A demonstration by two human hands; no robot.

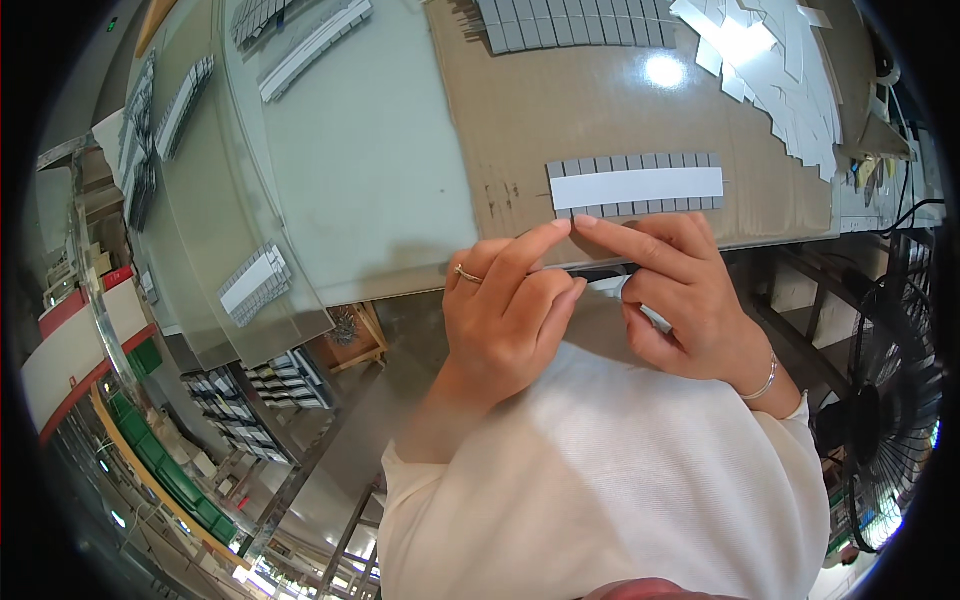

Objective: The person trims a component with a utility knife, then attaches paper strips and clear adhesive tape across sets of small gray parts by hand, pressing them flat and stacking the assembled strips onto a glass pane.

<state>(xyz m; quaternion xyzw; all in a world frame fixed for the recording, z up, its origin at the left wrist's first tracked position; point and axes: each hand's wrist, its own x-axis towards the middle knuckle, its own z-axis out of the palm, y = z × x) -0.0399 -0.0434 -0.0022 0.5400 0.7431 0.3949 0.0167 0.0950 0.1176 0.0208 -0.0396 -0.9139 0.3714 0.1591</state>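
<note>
A row of grey rectangular pieces (680, 203) lies side by side on the brown board, with a white strip (640, 186) along its middle. My left hand (510, 310) has its index finger stretched to the near edge at the row's left end, the other fingers bent. Beside it, the index fingertip of my right hand (690, 295) reaches the same edge, nearly meeting the left fingertip. My right thumb is apart from that index finger. Something white shows behind the right fingers; I cannot tell whether it is touched. I see nothing held in the left hand.
More grey pieces (570, 22) lie in a row at the far side of the brown board (640, 120). White strips (780, 80) are heaped at the far right. Smaller stripped rows (255, 285) rest on the glass at left. A black fan (880, 420) stands at my right.
</note>
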